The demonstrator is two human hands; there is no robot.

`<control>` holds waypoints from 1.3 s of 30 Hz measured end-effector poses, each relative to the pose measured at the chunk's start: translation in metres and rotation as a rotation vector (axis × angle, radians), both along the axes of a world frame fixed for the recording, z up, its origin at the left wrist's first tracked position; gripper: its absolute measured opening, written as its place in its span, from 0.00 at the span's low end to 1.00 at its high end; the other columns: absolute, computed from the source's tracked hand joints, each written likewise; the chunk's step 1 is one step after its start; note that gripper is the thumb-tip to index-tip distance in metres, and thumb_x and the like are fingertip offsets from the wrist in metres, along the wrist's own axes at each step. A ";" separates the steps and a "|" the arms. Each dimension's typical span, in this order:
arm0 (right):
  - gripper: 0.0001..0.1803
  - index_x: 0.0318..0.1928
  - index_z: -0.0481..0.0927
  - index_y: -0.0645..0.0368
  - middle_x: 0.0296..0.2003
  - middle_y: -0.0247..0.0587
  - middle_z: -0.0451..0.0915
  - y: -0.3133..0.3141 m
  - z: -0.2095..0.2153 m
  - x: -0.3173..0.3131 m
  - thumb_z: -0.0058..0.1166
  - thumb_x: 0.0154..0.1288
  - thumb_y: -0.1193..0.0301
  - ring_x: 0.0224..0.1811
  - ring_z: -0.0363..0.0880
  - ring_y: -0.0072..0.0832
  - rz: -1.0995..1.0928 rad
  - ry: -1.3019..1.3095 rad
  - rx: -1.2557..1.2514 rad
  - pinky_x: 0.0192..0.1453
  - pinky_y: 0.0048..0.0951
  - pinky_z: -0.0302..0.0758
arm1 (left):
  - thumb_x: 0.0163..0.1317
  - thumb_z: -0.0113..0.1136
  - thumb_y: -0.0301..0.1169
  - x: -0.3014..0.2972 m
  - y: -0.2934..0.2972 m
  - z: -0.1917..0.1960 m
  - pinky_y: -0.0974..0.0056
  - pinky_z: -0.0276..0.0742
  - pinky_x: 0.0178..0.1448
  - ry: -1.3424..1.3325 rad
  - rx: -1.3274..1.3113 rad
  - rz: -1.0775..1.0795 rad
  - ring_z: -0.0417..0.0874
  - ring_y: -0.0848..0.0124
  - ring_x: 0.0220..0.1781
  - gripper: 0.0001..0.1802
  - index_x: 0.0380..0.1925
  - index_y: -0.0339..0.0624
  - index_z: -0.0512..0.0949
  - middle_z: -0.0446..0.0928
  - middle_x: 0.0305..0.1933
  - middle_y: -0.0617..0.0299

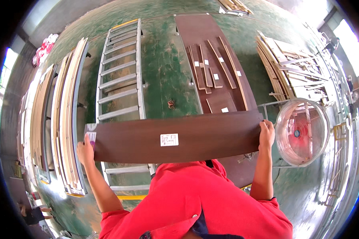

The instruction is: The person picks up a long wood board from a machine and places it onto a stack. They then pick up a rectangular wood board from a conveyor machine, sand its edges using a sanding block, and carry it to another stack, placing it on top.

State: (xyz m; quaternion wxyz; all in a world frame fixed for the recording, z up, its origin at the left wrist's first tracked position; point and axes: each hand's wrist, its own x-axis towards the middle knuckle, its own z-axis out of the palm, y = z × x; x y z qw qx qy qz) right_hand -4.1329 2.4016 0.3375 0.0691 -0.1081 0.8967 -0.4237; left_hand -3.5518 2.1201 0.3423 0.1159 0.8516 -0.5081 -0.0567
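A long dark brown board point(211, 135) is held up level across the front of my red shirt. It has a white label point(169, 140) near its middle and another whitish label at its left end. My left hand point(86, 150) grips the left end, with something small and purple by the thumb. At the opposite end, my right hand point(267, 134) is closed round the board's edge. The fingers behind the board are hidden on both sides.
Ahead on the left lies a metal roller conveyor point(119, 71). Right of it, a brown-topped table point(191, 32) carries several labelled narrow strips point(221, 63). A large round fan point(303, 131) stands at my right. Timber stacks point(64, 119) line the left; more wood pieces point(291, 67) lie far right.
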 end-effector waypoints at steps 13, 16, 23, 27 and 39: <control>0.23 0.45 0.79 0.63 0.36 0.50 0.81 -0.338 -0.051 -0.141 0.50 0.54 0.60 0.42 0.78 0.40 -0.089 -0.089 0.064 0.50 0.33 0.70 | 0.60 0.41 0.63 -0.148 -0.377 -0.017 0.52 0.66 0.59 -0.083 -0.014 -0.032 0.74 0.51 0.56 0.39 0.47 0.33 0.76 0.76 0.49 0.44; 0.23 0.45 0.79 0.62 0.38 0.51 0.81 -0.438 -0.041 -0.184 0.50 0.53 0.60 0.44 0.78 0.41 0.025 -0.106 0.099 0.51 0.33 0.70 | 0.59 0.41 0.64 -0.166 -0.443 -0.009 0.51 0.69 0.56 -0.097 0.016 0.063 0.76 0.51 0.52 0.40 0.42 0.33 0.78 0.78 0.46 0.44; 0.26 0.48 0.78 0.63 0.45 0.52 0.79 -0.650 -0.042 -0.261 0.50 0.52 0.59 0.51 0.76 0.44 0.090 -0.021 0.107 0.56 0.36 0.68 | 0.58 0.41 0.65 -0.219 -0.609 -0.012 0.51 0.69 0.54 -0.033 0.018 0.121 0.78 0.51 0.50 0.42 0.40 0.30 0.79 0.78 0.45 0.43; 0.27 0.50 0.78 0.62 0.46 0.52 0.79 -0.756 -0.073 -0.288 0.49 0.52 0.58 0.52 0.75 0.45 0.084 -0.032 0.224 0.58 0.38 0.68 | 0.58 0.41 0.65 -0.256 -0.762 -0.040 0.50 0.69 0.56 -0.035 0.072 0.021 0.77 0.50 0.51 0.42 0.41 0.29 0.78 0.78 0.45 0.42; 0.31 0.53 0.74 0.64 0.51 0.56 0.75 -0.945 -0.131 -0.324 0.51 0.51 0.57 0.56 0.71 0.46 -0.313 -0.272 0.280 0.61 0.39 0.65 | 0.59 0.44 0.62 -0.583 -1.219 -0.014 0.49 0.69 0.57 -0.347 0.105 -0.595 0.75 0.48 0.53 0.39 0.40 0.30 0.78 0.77 0.47 0.41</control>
